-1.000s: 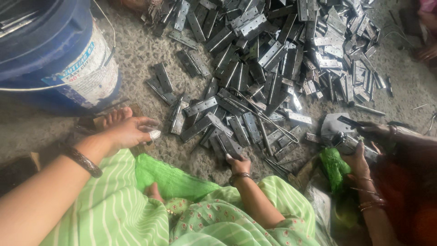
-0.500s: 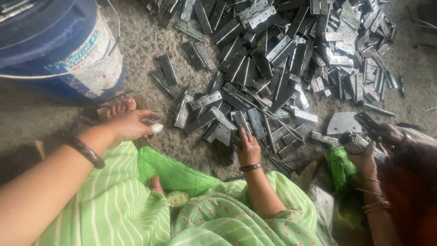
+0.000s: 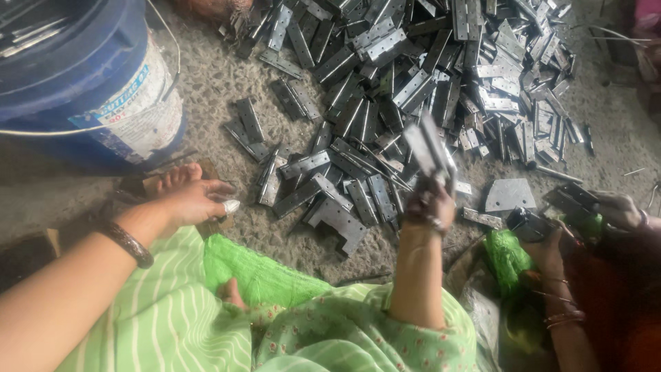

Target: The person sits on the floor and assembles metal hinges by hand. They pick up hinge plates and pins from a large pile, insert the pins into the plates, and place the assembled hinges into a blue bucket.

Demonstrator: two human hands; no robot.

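The big blue bucket sits top left, cut off by the frame's edge, so only its lower wall and printed label show; there's one of it. Right across the concrete floor spreads the heap of metal hinges, far too many and too overlapped to count, and the pile runs out of view at the top. Bottom of the frame, green striped clothing fills the foreground and hides the person's legs; only the toes of one bare foot poke out beside the left hand.

That left hand rests low at the edge of the pile, fingers drawn loosely together, a pale wrap on one fingertip; whether it pinches anything I can't tell. One dark bangle sits on that wrist.

The right hand is raised, fingers closed around a hinge lifted above the pile, blurred, so its leaves are hard to make out.

At the right edge, a second person's two hands grip another dark metal piece, partly cropped and murky.
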